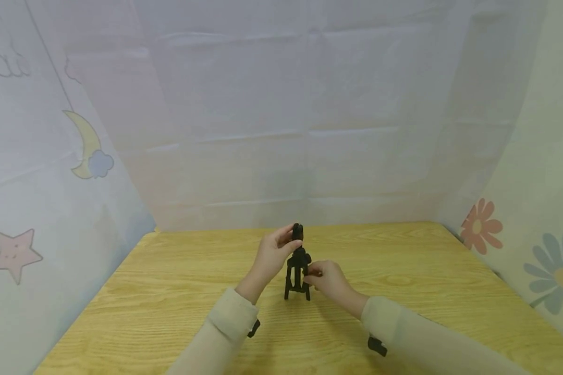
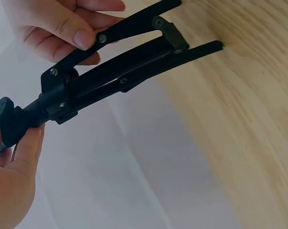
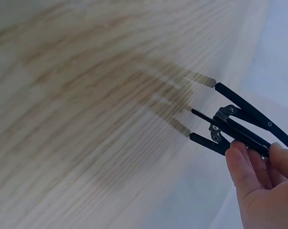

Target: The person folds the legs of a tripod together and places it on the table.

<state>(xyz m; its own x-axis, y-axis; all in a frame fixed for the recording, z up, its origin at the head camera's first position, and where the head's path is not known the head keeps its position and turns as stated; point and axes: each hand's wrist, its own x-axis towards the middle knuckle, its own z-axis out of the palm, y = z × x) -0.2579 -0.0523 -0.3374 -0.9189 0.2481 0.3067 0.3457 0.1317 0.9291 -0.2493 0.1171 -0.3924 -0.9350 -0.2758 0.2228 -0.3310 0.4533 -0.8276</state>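
A small black tripod (image 1: 297,278) stands upright at the middle of the table, its legs partly spread. My left hand (image 1: 272,255) grips its upper part just under the top clamp, thumb and fingers on either side. My right hand (image 1: 330,281) pinches one leg between thumb and fingers. In the left wrist view, the tripod (image 2: 120,59) shows its hinged legs, rivets and a side knob (image 2: 3,109). From the right wrist, the leg tips (image 3: 215,86) appear close to the table, with the right hand (image 3: 265,176) holding a leg.
The wood-grain table (image 1: 178,312) reaches back to a pale hanging sheet (image 1: 281,130). Printed side cloths show a moon (image 1: 86,140) on the left and flowers (image 1: 480,226) on the right. Dark wrist devices sit under both sleeves.
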